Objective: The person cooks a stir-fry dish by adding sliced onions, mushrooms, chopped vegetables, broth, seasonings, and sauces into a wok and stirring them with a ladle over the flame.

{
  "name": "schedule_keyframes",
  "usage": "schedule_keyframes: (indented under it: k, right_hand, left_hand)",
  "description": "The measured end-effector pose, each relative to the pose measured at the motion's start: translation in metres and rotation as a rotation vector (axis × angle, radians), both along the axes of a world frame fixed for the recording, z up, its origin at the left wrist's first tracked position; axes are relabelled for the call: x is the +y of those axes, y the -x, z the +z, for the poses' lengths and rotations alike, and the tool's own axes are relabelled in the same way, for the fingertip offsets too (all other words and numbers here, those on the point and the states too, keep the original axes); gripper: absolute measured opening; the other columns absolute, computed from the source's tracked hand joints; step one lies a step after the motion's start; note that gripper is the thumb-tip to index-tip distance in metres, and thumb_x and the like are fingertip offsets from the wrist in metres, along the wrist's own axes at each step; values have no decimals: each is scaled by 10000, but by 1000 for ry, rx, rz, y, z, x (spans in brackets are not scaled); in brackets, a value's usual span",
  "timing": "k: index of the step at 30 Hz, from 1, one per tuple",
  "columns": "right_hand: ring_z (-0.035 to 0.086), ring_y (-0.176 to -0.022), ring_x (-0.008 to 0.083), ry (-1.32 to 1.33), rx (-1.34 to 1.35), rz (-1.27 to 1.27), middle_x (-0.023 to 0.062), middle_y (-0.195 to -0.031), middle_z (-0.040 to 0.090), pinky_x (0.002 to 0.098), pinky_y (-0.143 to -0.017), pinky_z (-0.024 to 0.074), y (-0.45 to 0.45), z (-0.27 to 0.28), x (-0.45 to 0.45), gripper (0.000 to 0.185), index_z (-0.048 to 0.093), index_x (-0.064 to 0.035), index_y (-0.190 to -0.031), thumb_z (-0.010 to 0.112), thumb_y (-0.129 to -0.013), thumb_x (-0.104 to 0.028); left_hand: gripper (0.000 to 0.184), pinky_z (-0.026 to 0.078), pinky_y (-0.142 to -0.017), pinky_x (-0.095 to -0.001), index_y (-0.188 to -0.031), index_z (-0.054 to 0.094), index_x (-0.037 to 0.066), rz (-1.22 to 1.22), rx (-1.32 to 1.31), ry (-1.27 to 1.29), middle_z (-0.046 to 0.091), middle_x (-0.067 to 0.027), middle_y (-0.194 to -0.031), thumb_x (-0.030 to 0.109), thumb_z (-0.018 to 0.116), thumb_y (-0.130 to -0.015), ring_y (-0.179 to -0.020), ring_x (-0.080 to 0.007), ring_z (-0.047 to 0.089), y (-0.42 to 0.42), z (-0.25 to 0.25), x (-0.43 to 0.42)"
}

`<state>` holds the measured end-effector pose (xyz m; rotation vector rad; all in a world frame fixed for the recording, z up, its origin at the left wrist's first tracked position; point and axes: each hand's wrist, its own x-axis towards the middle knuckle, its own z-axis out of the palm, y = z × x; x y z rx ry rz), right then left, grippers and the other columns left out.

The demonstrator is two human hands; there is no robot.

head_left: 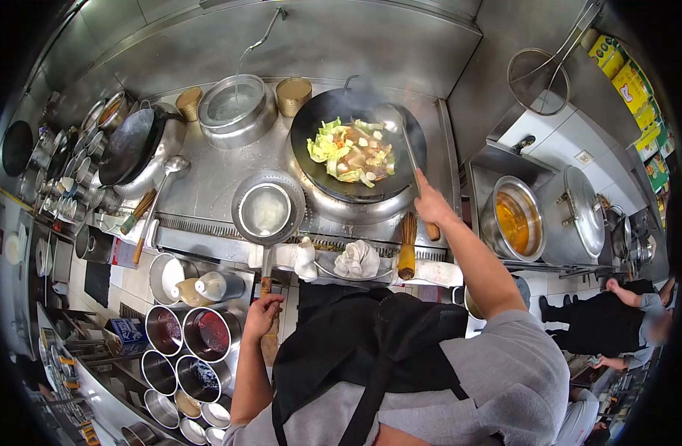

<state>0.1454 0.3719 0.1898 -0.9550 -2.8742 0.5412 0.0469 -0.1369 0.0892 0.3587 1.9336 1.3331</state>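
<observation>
At the stove, a black wok [311,123] holds cabbage pieces [327,149] in brown liquid with other pieces, and steam rises from it. My right hand [432,202] is wrapped round the handle of a long ladle [389,119], whose bowl rests at the wok's upper right inside. Lower left, my left hand [264,315] is closed beside the wooden handle of a strainer [298,204]; its fingers are partly hidden, and whether they grip the handle is hard to tell. A smaller metal bowl [266,210] of pale liquid sits in the strainer, left of the wok.
A bamboo brush [407,249] and a crumpled cloth [357,260] lie along the front edge. A water pot [237,111] stands behind. Left are a second ladle [176,163] and sauce pots [208,334]; right, an oil bowl [513,219]. Another person [605,320] stands far right.
</observation>
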Motion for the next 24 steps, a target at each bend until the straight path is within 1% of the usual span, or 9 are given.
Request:
schedule_keyframes:
  k: [2, 3, 5, 9, 11, 12, 15, 18, 24]
  right_hand:
    - [574, -578, 191, 654, 88, -143, 204, -969, 665, 352, -548, 507, -13, 30, -31, 817, 107, -114, -1551, 486, -843, 33]
    - [574, -578, 191, 654, 87, -137, 204, -969, 665, 352, -548, 507, -19, 34, -35, 817, 107, -114, -1551, 486, -843, 33]
    - [566, -565, 189, 1227, 161, -163, 176, -926, 645, 354, -539, 500, -30, 37, -35, 811, 101, -112, -1552, 484, -850, 28]
    - [544, -541, 174, 1091, 91, -99, 154, -900, 607, 350, -532, 496, -29, 46, -28, 819, 93, -138, -1557, 482, -856, 28]
    - [648, -697, 272, 591, -89, -51, 221, -1063, 629, 396, -681, 533, -20, 66, -44, 823, 88, -179, -1558, 488, -864, 11]
    - [648, -697, 272, 595, -88, -47, 221, -1063, 629, 396, -681, 533, -19, 64, -44, 823, 88, -179, -1558, 488, -864, 11]
    - [650, -980, 387, 384, -46, 84, 286, -1227, 584, 437, -888, 492, -16, 63, -49, 823, 90, -215, -1555, 500, -869, -17]
    - [547, -1162, 444, 510, -101, 139, 313, -1325, 504, 454, -1006, 418, -11, 66, -58, 820, 76, -227, -1552, 509, -876, -62]
    - [614, -1040, 436, 148, -364, 74, 318, -1127, 616, 479, -940, 456, -13, 49, -61, 838, 63, -283, -1552, 489, -861, -74]
  left_hand:
    - [193, 505, -684, -260, -1100, 660, 21, 57, -25, 16, 671, -49, -930, 72, 553, -948, -782, -117, 635, -3, 3, -4]
    - [193, 505, -684, -260, -1100, 660, 21, 62, -25, 15, 671, -49, -930, 72, 553, -948, -782, -117, 635, -4, 0, -7]
    - [196, 492, -661, -255, -1103, 660, 20, 43, -59, 45, 665, -33, -896, 72, 560, -943, -746, -111, 613, -7, -6, -14]
    - [198, 479, -637, -251, -1103, 663, 26, 38, -93, 38, 666, -19, -866, 80, 560, -943, -731, -107, 605, -10, -4, -11]
    - [202, 492, -653, -256, -1106, 661, 28, -5, -75, 48, 673, -23, -861, 88, 555, -945, -744, -116, 619, -7, -1, -7]
    - [202, 492, -653, -256, -1106, 661, 28, -2, -73, 51, 673, -23, -861, 88, 555, -945, -744, -116, 619, -3, -1, -5]
    - [201, 506, -676, -265, -1106, 662, 28, -100, 50, 83, 681, -42, -879, 91, 548, -952, -760, -126, 634, 6, -1, 2]
    - [200, 515, -697, -271, -1100, 663, 26, -107, 47, 85, 686, -56, -894, 91, 547, -952, -775, -130, 645, 12, -1, 13]
    - [202, 512, -689, -278, -1099, 657, 15, -104, 86, 84, 667, -44, -843, 89, 553, -942, -742, -122, 619, 18, 0, 24]
